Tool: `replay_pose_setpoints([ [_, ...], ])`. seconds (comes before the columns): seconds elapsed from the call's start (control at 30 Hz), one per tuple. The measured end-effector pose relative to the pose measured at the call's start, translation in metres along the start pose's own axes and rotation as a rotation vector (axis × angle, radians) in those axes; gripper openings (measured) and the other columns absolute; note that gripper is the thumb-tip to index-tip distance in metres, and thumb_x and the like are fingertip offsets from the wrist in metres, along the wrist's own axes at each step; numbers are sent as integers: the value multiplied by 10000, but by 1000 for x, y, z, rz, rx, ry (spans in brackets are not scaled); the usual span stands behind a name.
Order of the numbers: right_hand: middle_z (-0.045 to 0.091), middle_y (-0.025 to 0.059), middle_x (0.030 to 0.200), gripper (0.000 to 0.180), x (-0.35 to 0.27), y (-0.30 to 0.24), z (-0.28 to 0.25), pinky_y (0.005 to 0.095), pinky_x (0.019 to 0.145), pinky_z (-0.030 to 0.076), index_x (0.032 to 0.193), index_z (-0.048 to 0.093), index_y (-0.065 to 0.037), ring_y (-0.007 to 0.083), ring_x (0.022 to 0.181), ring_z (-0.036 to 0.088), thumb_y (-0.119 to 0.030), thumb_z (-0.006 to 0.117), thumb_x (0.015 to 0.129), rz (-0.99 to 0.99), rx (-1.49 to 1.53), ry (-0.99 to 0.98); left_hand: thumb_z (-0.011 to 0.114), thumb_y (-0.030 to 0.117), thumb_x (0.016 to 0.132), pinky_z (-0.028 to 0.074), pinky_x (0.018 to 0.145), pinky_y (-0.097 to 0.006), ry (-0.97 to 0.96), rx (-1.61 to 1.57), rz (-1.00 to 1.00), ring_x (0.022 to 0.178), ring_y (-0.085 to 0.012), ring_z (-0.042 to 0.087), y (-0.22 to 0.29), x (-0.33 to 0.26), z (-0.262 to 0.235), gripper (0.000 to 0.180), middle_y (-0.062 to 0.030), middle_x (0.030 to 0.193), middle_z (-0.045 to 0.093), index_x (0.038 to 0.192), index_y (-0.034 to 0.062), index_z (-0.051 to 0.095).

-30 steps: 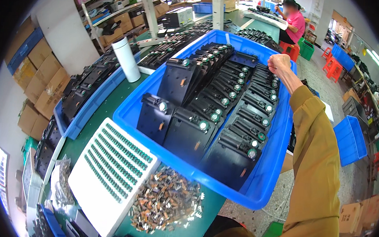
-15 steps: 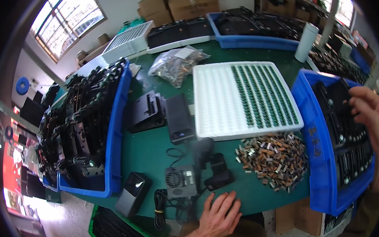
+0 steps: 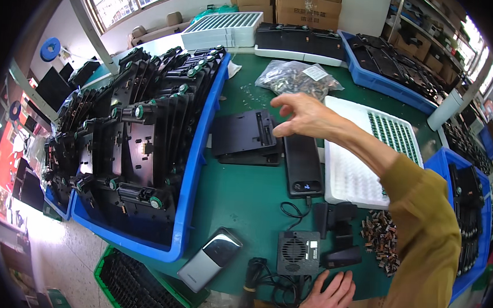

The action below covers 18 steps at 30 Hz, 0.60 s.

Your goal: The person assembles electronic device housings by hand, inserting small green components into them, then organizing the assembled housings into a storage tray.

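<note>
My right hand point(image 3: 308, 114) reaches across from the right, thumb and fingers apart, with nothing visible between them. Just beneath and left of it lies a stack of flat black plastic parts point(image 3: 242, 135), a slot along the top one. A black power bank point(image 3: 304, 167) with a lit display sits beside that stack, its upper end partly hidden by the hand. My left hand point(image 3: 328, 301) rests palm down at the table's near edge, fingers spread. Close to it are a square black device with a round grille point(image 3: 298, 253), black angled parts point(image 3: 340, 233) and cables point(image 3: 283, 286).
A large blue bin point(image 3: 181, 223) of black plastic parts stands left; another blue bin point(image 3: 439, 160) is right. A white tray point(image 3: 346, 177) holds rows of green pieces. Small metal pieces point(image 3: 379, 238) are heaped nearby. A grey-black device point(image 3: 210, 259) lies near the front edge.
My right hand has left the right blue bin and moved left over the black plastic stack. The view has turned left. My left hand stays at the table edge.
</note>
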State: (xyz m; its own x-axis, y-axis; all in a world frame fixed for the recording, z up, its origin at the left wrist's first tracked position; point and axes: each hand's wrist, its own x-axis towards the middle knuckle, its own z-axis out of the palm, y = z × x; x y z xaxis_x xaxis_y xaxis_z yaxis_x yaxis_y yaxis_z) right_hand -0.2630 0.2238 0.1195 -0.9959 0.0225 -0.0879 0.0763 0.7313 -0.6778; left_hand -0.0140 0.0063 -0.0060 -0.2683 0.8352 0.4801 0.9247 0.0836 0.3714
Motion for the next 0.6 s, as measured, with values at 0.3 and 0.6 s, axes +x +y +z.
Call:
replay_pose_setpoints([
  [0.3, 385, 240, 1437, 1223, 72, 5, 47, 408, 1115, 358, 1478, 314, 4, 369, 1338, 386, -398, 905, 484, -125, -287, -211, 534, 273, 831, 356, 1026, -520, 4, 17, 40, 1194, -255, 527, -5, -8, 9, 339, -140, 1283, 578, 1088, 89, 654],
  [0.6, 487, 266, 1288, 1116, 15, -2, 15, 422, 1036, 427, 1430, 392, -8, 383, 1201, 500, -387, 877, 500, -279, -430, -74, 558, 254, 822, 409, 973, -516, 77, 53, 72, 1133, -264, 556, -3, -8, 18, 321, -153, 1225, 606, 1058, 62, 661],
])
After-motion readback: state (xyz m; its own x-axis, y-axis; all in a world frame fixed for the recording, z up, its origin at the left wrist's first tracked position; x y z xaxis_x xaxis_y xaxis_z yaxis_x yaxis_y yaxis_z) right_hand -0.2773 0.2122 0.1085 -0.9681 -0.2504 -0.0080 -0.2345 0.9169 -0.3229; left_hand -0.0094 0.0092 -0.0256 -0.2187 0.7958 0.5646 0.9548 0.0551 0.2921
